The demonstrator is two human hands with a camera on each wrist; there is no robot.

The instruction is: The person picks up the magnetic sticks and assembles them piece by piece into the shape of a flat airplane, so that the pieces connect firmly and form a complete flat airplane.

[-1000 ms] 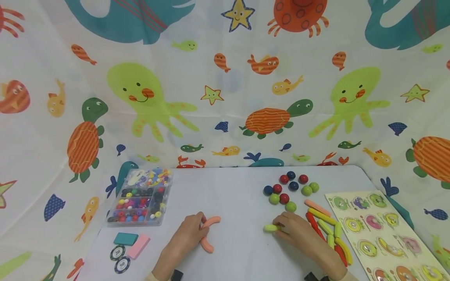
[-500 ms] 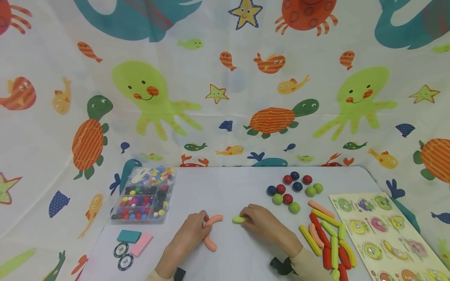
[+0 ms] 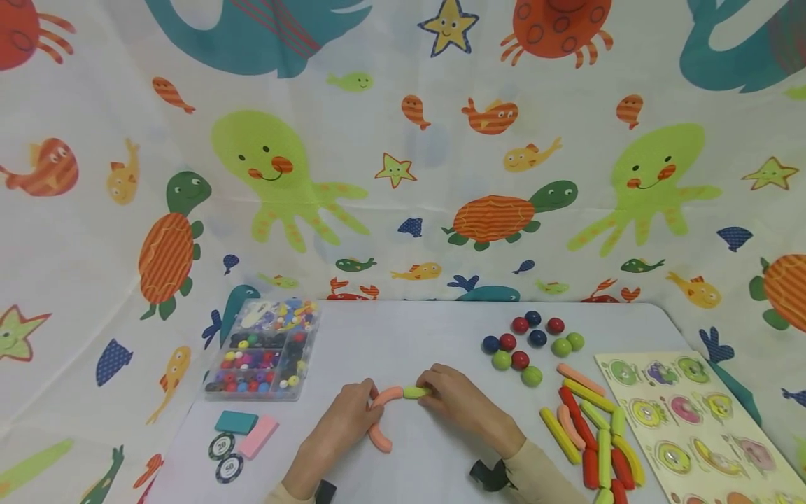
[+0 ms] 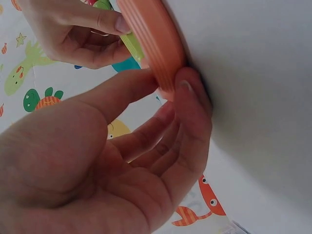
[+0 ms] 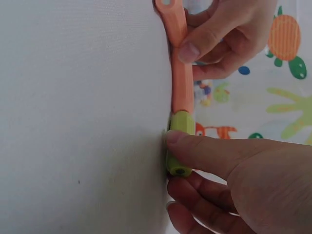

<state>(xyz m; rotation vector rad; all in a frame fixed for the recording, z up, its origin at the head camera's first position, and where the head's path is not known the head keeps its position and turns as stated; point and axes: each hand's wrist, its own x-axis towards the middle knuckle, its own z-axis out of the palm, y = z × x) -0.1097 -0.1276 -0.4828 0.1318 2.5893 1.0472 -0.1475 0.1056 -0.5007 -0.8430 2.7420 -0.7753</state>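
Observation:
A curved orange stick (image 3: 380, 416) lies on the white table (image 3: 409, 343), near its front. My left hand (image 3: 343, 420) holds it, thumb and fingers (image 4: 187, 105) pinching its ridged side (image 4: 153, 44). My right hand (image 3: 456, 397) pinches a short light-green stick (image 3: 414, 393) and presses its end against the orange stick's far end. In the right wrist view the green stick (image 5: 179, 141) butts against the orange stick (image 5: 181, 73), with my right thumb (image 5: 195, 151) across it.
Several red, blue and green balls (image 3: 532, 343) lie behind the right hand. A pile of coloured sticks (image 3: 595, 434) and a fruit puzzle board (image 3: 686, 420) are at right. At left: a clear bead box (image 3: 261, 350), teal and pink blocks (image 3: 245, 429), two chips (image 3: 223, 455).
My right hand carried the green stick leftwards from beside the stick pile to the end of the orange stick. The left hand stayed on the orange stick.

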